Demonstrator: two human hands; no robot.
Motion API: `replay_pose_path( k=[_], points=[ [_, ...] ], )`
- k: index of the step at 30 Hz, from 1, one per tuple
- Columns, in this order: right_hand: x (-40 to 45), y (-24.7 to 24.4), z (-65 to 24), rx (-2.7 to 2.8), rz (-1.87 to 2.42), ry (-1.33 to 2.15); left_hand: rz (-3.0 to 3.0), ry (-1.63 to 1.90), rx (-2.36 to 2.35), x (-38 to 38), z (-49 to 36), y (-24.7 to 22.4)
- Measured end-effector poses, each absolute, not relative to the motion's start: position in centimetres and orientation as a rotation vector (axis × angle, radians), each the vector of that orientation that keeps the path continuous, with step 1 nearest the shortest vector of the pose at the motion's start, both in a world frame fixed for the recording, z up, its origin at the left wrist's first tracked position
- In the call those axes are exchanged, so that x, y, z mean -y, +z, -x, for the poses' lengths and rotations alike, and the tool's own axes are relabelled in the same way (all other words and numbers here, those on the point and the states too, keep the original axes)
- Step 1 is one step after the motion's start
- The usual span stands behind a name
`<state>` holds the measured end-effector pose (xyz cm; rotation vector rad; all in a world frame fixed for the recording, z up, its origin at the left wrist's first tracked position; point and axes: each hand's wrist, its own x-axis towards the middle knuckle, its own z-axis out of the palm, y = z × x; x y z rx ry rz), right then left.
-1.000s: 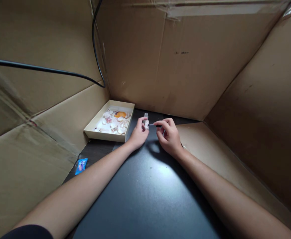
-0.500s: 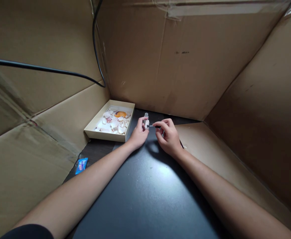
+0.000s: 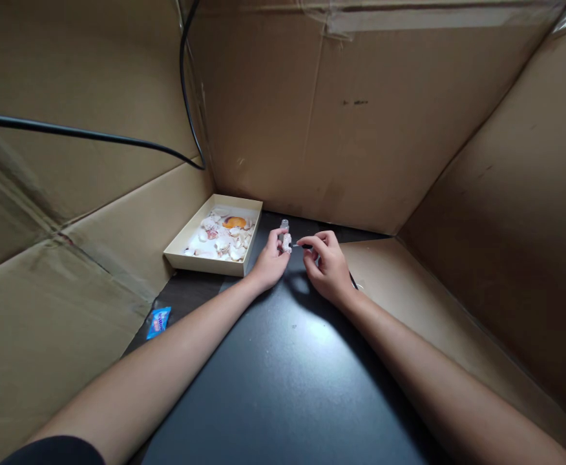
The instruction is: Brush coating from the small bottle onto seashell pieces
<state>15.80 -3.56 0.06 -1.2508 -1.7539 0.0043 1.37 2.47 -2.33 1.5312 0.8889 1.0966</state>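
Observation:
Between thumb and fingers, my left hand (image 3: 269, 265) holds a small whitish, bumpy object (image 3: 287, 243), perhaps a shell. Just behind it stands a small clear bottle (image 3: 284, 225). My right hand (image 3: 327, 265) pinches a thin dark tool (image 3: 305, 245), whose pale tip points left at the whitish object; whether the tip touches it is too small to tell. Both hands are over the dark table (image 3: 283, 387), at its far part.
At the back left a cream tray (image 3: 205, 263) holds several shells, one of them orange (image 3: 234, 222). A blue packet (image 3: 159, 322) lies near the left edge. Cardboard walls (image 3: 360, 129) surround the table, and a black cable (image 3: 94, 134) hangs at upper left.
The whitish object has turned slightly in my left hand, and the tool's tip has shifted a little. Both arms have stayed nearly still.

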Motion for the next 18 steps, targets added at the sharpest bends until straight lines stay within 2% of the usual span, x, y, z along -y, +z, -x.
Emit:
replay_pose_path(
  k=[18],
  points=[
    [3.66, 0.06, -15.70, 1.764, 1.267, -0.013, -1.554, 1.104, -0.901, -2.44, -1.26, -2.22]
  ],
)
